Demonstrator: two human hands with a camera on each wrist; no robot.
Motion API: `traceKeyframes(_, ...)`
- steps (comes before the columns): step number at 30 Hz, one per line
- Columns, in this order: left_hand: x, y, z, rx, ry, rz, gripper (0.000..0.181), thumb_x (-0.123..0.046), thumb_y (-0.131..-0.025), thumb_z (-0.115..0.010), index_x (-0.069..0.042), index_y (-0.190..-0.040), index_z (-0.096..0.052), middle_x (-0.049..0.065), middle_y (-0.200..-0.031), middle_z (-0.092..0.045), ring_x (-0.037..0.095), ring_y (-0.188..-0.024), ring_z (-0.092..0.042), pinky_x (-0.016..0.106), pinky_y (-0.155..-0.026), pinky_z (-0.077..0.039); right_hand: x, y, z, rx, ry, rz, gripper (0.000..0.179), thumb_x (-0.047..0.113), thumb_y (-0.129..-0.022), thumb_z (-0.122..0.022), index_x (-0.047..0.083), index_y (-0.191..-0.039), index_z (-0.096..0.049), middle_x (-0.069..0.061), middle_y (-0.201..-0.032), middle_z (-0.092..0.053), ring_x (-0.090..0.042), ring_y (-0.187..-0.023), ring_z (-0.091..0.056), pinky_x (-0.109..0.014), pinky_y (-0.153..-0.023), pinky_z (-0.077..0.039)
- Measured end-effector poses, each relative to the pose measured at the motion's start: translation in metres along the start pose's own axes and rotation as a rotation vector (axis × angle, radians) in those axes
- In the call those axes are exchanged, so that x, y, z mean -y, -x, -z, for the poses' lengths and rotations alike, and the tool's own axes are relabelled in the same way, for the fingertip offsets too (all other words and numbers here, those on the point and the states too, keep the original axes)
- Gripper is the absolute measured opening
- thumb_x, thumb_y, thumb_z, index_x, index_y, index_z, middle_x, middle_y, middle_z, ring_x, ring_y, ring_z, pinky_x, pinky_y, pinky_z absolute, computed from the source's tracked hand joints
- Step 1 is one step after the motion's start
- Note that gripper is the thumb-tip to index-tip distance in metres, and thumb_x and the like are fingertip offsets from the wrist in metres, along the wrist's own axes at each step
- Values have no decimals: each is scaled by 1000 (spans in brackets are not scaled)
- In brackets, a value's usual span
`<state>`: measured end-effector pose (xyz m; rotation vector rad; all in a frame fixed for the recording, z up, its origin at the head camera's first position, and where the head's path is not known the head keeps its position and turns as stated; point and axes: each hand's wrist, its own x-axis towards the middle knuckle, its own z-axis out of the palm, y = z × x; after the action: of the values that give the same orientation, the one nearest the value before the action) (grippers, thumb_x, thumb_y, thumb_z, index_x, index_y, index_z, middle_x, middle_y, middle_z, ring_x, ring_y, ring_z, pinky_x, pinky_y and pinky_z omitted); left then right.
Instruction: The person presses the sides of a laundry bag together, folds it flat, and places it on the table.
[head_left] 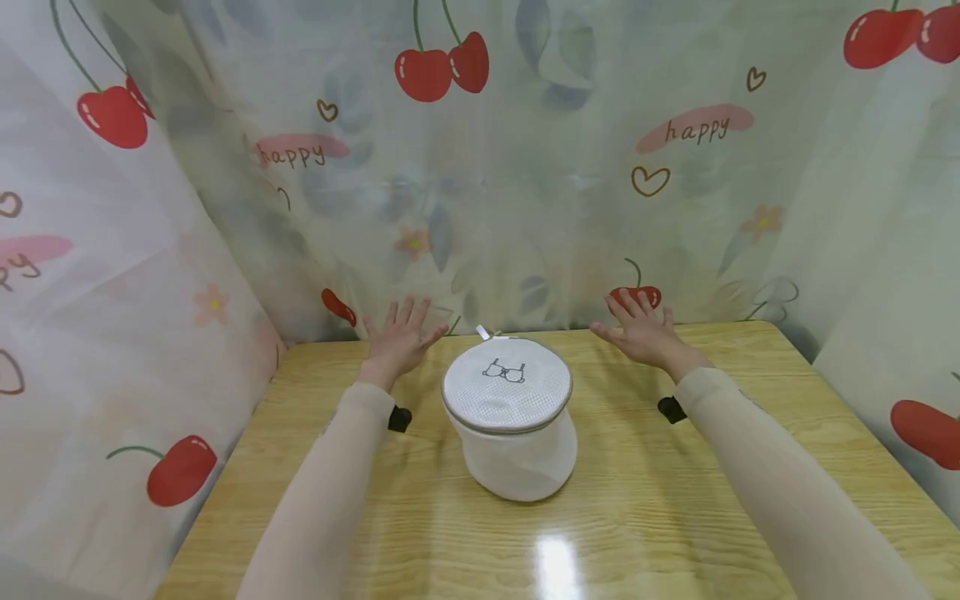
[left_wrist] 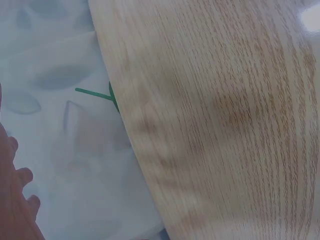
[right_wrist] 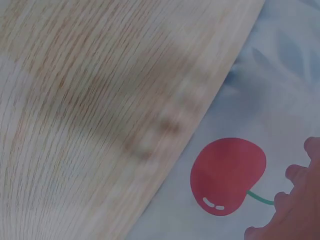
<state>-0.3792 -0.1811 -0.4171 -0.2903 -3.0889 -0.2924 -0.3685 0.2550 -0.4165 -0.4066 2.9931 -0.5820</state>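
Observation:
A round white mesh laundry bag (head_left: 510, 450) stands on the wooden table, with a grey-edged zip around its lid and a small bra drawing on top. Its white zip pull sticks out at the back. To the left of the bag, my left hand (head_left: 397, 340) is held above the table with fingers spread, touching nothing. On the other side my right hand (head_left: 643, 332) hovers likewise, fingers apart and holding nothing. Both wrist views show only part of each hand, the left (left_wrist: 15, 195) and the right (right_wrist: 295, 210), beyond the table edge.
The wooden table (head_left: 480, 550) ends at a far edge just behind the bag. A cherry-print curtain (head_left: 525, 208) hangs behind it and along both sides. Dark wrist-worn devices (head_left: 400, 418) show under the cuffs.

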Motion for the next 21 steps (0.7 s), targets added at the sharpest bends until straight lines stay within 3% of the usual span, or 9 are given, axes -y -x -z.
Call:
traceKeyframes(12, -4, 12, 5, -13, 38, -51, 84, -72, -104, -27, -21, -169, -13, 13, -175, -7, 41, -159, -3, 80, -114, 1, -5, 1, -8, 3, -18, 57, 105, 85, -96, -27, 10, -168, -13, -21, -173, 0, -48, -156, 11, -79, -112, 12)
traceKeyframes(21, -1, 14, 9, -3, 60, -84, 83, -72, -105, -29, -23, -170, -10, 11, -175, -4, 39, -160, -3, 80, -114, 3, 6, 10, -3, -3, -26, 102, 91, 71, -104, -35, 11, -168, -13, -23, -173, -3, -49, -157, 8, -79, -112, 12)
